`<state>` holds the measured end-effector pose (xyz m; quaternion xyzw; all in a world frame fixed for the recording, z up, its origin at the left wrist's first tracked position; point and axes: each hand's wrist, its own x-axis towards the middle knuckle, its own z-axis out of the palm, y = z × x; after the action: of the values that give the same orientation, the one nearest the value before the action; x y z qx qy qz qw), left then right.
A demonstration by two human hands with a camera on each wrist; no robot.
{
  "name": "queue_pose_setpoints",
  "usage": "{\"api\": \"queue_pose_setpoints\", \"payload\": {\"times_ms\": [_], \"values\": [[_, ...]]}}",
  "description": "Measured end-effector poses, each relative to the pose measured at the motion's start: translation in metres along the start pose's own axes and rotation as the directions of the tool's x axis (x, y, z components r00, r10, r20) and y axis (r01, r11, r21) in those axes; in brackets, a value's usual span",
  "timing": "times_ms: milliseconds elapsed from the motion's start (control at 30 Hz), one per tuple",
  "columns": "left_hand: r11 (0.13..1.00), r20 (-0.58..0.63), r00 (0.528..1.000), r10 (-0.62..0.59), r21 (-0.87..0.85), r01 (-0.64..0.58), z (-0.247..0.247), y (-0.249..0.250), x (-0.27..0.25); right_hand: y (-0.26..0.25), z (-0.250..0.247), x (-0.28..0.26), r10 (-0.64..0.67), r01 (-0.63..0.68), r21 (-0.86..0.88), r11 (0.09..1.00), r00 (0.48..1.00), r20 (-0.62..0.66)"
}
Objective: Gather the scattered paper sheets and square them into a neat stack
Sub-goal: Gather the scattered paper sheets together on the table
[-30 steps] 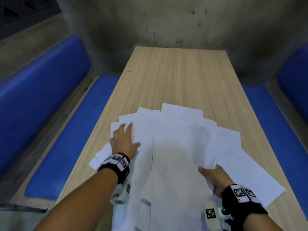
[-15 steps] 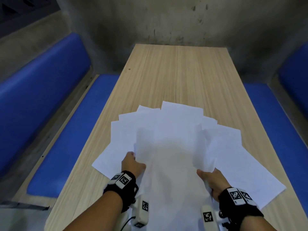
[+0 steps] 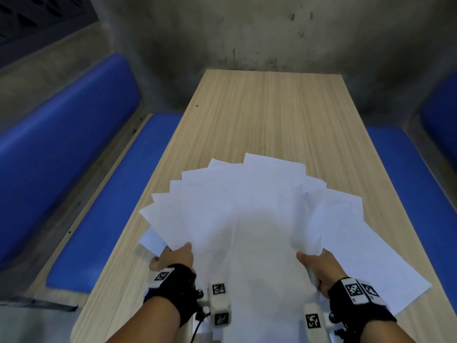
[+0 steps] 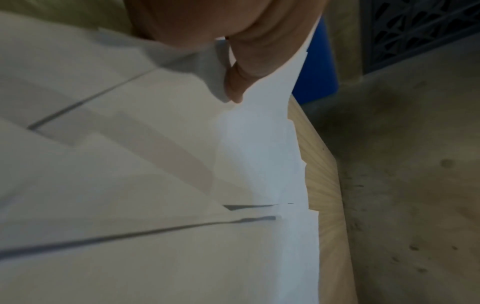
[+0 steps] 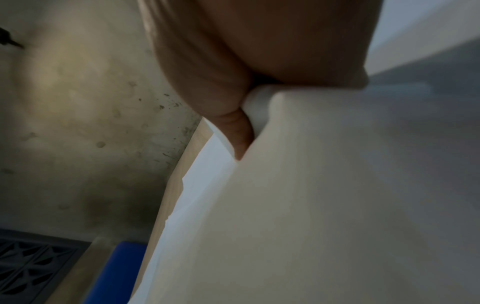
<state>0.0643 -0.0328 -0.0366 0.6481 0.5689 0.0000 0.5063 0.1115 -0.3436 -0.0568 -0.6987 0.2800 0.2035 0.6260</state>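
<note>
Several white paper sheets (image 3: 247, 219) lie fanned over the near half of the wooden table (image 3: 267, 115). My left hand (image 3: 174, 256) grips the fan's left side, thumb on top, fingers hidden under the paper; one sheet (image 3: 152, 240) pokes out beside it. My right hand (image 3: 317, 266) holds the right part of the fan, where a lifted edge curls up. One sheet (image 3: 385, 268) on the far right lies flat past that hand. In the left wrist view a thumb (image 4: 241, 78) presses on sheets (image 4: 155, 205). In the right wrist view a thumb (image 5: 233, 123) pinches bunched sheets (image 5: 324, 205).
Blue padded benches (image 3: 81, 174) (image 3: 415, 189) run along both long sides of the table. A stained concrete wall (image 3: 247, 33) closes the far end. The far half of the table shows bare wood.
My left hand drew back from flat on the left sheets to their near edge and took hold, pulling them inward. The right hand kept its grip; the fan is tighter.
</note>
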Motion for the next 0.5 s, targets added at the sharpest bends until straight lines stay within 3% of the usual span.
{"api": "queue_pose_setpoints", "payload": {"times_ms": [67, 133, 233, 300, 400, 500], "values": [[0.998, 0.024, 0.999, 0.029, -0.060, -0.027, 0.008, 0.007, -0.003, 0.001, 0.000, 0.000, -0.004, 0.004, -0.031, 1.000, 1.000, -0.007], [0.990, -0.061, 0.989, 0.132, -0.042, -0.135, 0.009, 0.008, -0.001, 0.000, 0.000, 0.000, -0.015, 0.015, -0.048, 0.999, 1.000, -0.009], [0.899, -0.133, 0.914, 0.384, 0.281, -0.336, -0.001, 0.007, 0.000, 0.000, 0.000, -0.003, -0.017, 0.017, -0.030, 0.999, 1.000, -0.014], [0.852, -0.075, 0.871, 0.485, 0.266, -0.452, -0.006, 0.005, -0.003, -0.001, 0.001, -0.003, -0.018, 0.018, -0.029, 0.999, 1.000, -0.012], [0.845, 0.105, 0.855, 0.508, 0.133, -0.518, -0.010, 0.008, -0.009, -0.002, 0.001, -0.002, -0.040, 0.040, -0.027, 0.999, 0.999, -0.011], [0.770, 0.162, 0.792, 0.588, 0.186, -0.610, -0.019, 0.017, -0.009, -0.004, 0.001, -0.008, -0.071, 0.071, -0.004, 0.997, 0.997, -0.001]]}}
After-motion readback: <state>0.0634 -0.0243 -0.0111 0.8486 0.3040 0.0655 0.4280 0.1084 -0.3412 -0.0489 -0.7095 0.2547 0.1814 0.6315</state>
